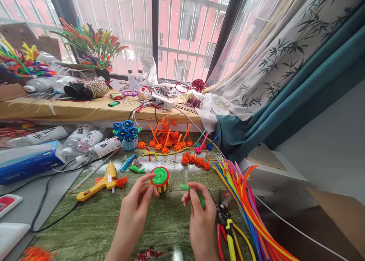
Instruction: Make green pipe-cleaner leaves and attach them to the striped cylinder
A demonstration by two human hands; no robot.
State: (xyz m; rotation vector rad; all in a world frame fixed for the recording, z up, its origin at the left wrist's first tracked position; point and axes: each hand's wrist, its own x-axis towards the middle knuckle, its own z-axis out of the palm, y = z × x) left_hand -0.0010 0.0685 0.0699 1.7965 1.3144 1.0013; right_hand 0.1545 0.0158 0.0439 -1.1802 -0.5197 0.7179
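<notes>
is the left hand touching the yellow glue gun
Apart: the head view shows the left hand clear of the yellow glue gun, green tabletop between them.

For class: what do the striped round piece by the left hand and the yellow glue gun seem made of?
The striped piece looks like coiled chenille pipe cleaner: matte, fuzzy, wound in a green spiral. The yellow glue gun seems moulded plastic, smooth and glossy.

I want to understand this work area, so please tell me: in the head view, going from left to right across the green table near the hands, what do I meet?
Yellow hot glue gun, left hand, round green, red and yellow pipe-cleaner drum, right hand holding a green pipe cleaner, red-and-yellow-handled metal snips, long bundle of multicoloured pipe cleaners.
</notes>
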